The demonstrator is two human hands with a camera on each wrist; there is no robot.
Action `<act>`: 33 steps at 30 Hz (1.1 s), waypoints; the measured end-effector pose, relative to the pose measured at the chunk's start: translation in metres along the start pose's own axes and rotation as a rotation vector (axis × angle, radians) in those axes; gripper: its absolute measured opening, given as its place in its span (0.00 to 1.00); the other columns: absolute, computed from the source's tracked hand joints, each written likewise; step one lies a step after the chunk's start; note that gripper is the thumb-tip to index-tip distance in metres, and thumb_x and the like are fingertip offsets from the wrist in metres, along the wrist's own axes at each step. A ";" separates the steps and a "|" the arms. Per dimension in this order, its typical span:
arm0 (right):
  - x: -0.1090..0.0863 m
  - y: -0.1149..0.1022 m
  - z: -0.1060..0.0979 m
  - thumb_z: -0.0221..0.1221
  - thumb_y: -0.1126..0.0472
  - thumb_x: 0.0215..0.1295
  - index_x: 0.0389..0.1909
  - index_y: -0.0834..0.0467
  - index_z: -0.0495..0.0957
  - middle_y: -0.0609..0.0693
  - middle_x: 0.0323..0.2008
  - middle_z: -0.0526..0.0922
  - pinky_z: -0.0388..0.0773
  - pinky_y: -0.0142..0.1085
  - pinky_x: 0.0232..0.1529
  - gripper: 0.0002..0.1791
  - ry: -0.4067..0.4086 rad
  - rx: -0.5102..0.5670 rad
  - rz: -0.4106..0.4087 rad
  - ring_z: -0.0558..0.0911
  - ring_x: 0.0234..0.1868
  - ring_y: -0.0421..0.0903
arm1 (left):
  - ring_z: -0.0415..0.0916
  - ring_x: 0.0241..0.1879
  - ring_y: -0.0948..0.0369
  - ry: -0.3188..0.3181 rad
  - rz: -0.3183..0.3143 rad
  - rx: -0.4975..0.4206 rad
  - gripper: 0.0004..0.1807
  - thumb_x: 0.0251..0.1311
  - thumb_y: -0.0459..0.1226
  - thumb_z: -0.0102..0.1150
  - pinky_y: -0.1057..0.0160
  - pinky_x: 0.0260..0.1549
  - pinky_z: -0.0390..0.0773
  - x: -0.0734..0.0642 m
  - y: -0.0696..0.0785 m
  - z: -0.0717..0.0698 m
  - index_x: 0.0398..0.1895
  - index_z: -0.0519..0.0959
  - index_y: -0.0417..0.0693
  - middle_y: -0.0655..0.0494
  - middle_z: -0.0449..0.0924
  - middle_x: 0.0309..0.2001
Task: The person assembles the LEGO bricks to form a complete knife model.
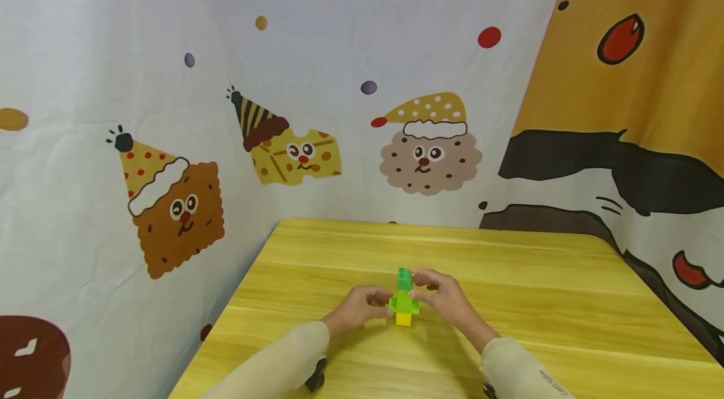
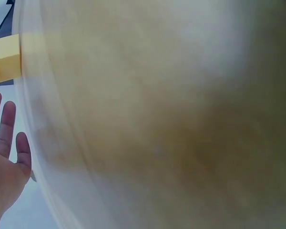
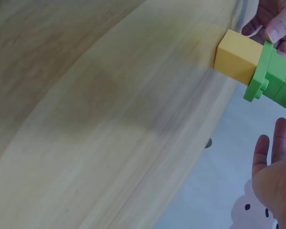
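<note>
A small tower of toy building blocks (image 1: 404, 300) stands upright on the table. Its base is a yellow block (image 3: 238, 56); above that come a light green plate (image 3: 260, 71), wider than the base, and stacked green blocks (image 3: 281, 78). On the left side my left hand (image 1: 360, 307) has its thumb tip close at the plate's end, fingers loosely bent. My right hand (image 1: 447, 298) flanks the other side, thumb and index finger right by the upper green blocks. Its lower fingers (image 3: 280, 143) look straight in the right wrist view.
The wooden table (image 1: 509, 286) reaches back to a white cloth (image 1: 339, 41) printed with cartoon snacks. A dark strap (image 1: 315, 376) shows under the left sleeve. Table fills most of both wrist views.
</note>
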State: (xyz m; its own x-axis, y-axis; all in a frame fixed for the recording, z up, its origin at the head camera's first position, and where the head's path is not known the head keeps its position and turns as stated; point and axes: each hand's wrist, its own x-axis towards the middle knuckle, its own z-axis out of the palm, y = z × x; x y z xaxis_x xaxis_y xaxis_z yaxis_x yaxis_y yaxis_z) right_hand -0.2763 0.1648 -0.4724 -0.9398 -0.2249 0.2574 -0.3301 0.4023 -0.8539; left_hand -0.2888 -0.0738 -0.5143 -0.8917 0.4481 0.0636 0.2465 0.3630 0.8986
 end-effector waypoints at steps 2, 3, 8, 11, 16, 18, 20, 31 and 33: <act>0.002 0.001 0.001 0.69 0.62 0.60 0.56 0.50 0.83 0.46 0.44 0.86 0.74 0.46 0.53 0.22 0.013 0.009 0.021 0.81 0.49 0.51 | 0.77 0.44 0.62 0.004 0.004 -0.004 0.17 0.61 0.40 0.69 0.59 0.44 0.78 0.001 0.001 0.000 0.53 0.83 0.51 0.63 0.82 0.44; 0.003 0.001 0.001 0.69 0.62 0.60 0.56 0.51 0.82 0.46 0.44 0.86 0.74 0.45 0.53 0.22 0.017 0.018 0.029 0.81 0.49 0.51 | 0.77 0.44 0.62 0.006 0.005 -0.006 0.16 0.61 0.40 0.69 0.59 0.44 0.78 0.001 0.002 0.000 0.53 0.83 0.51 0.62 0.82 0.44; 0.007 0.003 -0.001 0.67 0.62 0.63 0.60 0.53 0.80 0.49 0.48 0.85 0.75 0.45 0.53 0.23 -0.013 0.071 0.063 0.80 0.53 0.53 | 0.77 0.45 0.61 0.006 0.002 -0.019 0.16 0.63 0.41 0.67 0.58 0.45 0.78 0.004 0.003 0.000 0.53 0.83 0.50 0.60 0.83 0.44; 0.008 0.005 -0.003 0.67 0.62 0.64 0.64 0.53 0.76 0.51 0.52 0.83 0.75 0.47 0.54 0.27 -0.055 0.079 0.064 0.78 0.56 0.55 | 0.77 0.45 0.62 0.004 -0.013 -0.025 0.16 0.63 0.42 0.67 0.57 0.45 0.78 0.005 0.003 -0.001 0.53 0.83 0.50 0.61 0.83 0.44; 0.009 0.008 -0.005 0.68 0.62 0.63 0.70 0.48 0.71 0.51 0.55 0.80 0.72 0.52 0.57 0.33 -0.091 0.071 0.082 0.76 0.59 0.55 | 0.77 0.45 0.62 0.008 -0.028 -0.018 0.17 0.64 0.43 0.66 0.56 0.46 0.78 0.008 0.001 0.000 0.54 0.83 0.50 0.63 0.82 0.44; 0.009 0.010 -0.006 0.68 0.61 0.62 0.71 0.46 0.70 0.51 0.56 0.80 0.71 0.53 0.58 0.35 -0.098 0.069 0.092 0.75 0.59 0.55 | 0.77 0.45 0.62 0.008 -0.034 -0.016 0.17 0.64 0.44 0.66 0.56 0.46 0.78 0.010 0.001 0.000 0.54 0.83 0.50 0.63 0.82 0.44; 0.008 0.012 -0.006 0.68 0.61 0.62 0.72 0.48 0.67 0.53 0.57 0.79 0.71 0.54 0.59 0.37 -0.106 0.059 0.082 0.75 0.60 0.56 | 0.76 0.45 0.63 0.010 -0.047 -0.018 0.17 0.64 0.44 0.66 0.56 0.46 0.78 0.010 0.001 0.000 0.54 0.83 0.50 0.63 0.82 0.44; 0.000 0.033 -0.007 0.70 0.61 0.60 0.70 0.55 0.70 0.52 0.56 0.80 0.70 0.56 0.58 0.36 -0.128 -0.029 0.129 0.77 0.57 0.54 | 0.76 0.45 0.62 0.016 -0.072 -0.035 0.17 0.63 0.45 0.67 0.54 0.48 0.77 0.014 0.002 0.001 0.53 0.83 0.51 0.62 0.82 0.44; -0.001 0.035 -0.006 0.70 0.60 0.60 0.69 0.57 0.71 0.52 0.54 0.81 0.71 0.56 0.57 0.35 -0.128 -0.034 0.123 0.77 0.56 0.55 | 0.76 0.45 0.62 0.017 -0.072 -0.036 0.17 0.63 0.45 0.67 0.54 0.47 0.77 0.014 0.003 0.001 0.53 0.83 0.51 0.61 0.82 0.44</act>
State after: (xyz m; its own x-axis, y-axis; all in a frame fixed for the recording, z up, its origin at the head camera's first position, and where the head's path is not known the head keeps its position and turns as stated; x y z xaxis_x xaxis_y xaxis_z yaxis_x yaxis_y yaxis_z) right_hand -0.2872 0.1846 -0.5002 -0.9550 -0.2826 0.0902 -0.2183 0.4633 -0.8589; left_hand -0.3003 -0.0656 -0.5113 -0.9132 0.4076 0.0057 0.1682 0.3642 0.9160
